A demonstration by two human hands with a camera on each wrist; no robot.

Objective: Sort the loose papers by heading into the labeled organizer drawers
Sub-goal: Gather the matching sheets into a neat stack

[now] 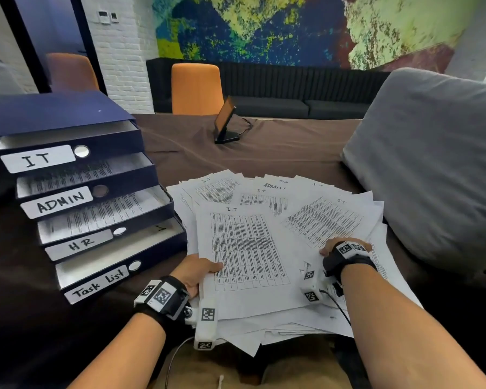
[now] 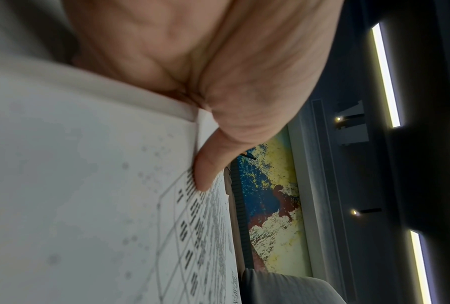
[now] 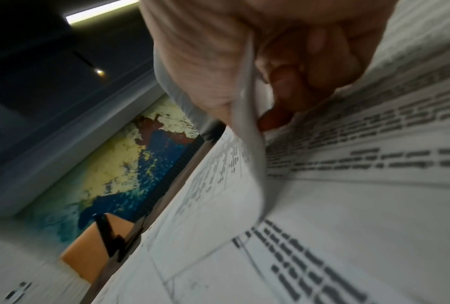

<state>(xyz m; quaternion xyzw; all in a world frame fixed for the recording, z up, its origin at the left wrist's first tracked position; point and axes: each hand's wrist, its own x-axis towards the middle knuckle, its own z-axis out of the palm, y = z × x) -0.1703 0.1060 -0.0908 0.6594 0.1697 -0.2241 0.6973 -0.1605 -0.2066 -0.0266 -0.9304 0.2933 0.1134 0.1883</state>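
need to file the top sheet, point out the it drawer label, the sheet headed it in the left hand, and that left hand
IT drawer label (image 1: 37, 159): head view, on the white strip's handwritten letters.
IT sheet (image 1: 247, 248): head view, middle of its printed table.
Left hand (image 1: 197, 272): head view, back of the hand, thumb lying on the sheet's edge.

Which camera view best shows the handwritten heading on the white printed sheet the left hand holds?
The head view: the white printed sheet lies fully in frame, its "IT" heading readable at the top, the left hand pinching its edge. The left wrist view shows only a blurred corner under the thumb. The right wrist view shows papers, no readable heading.
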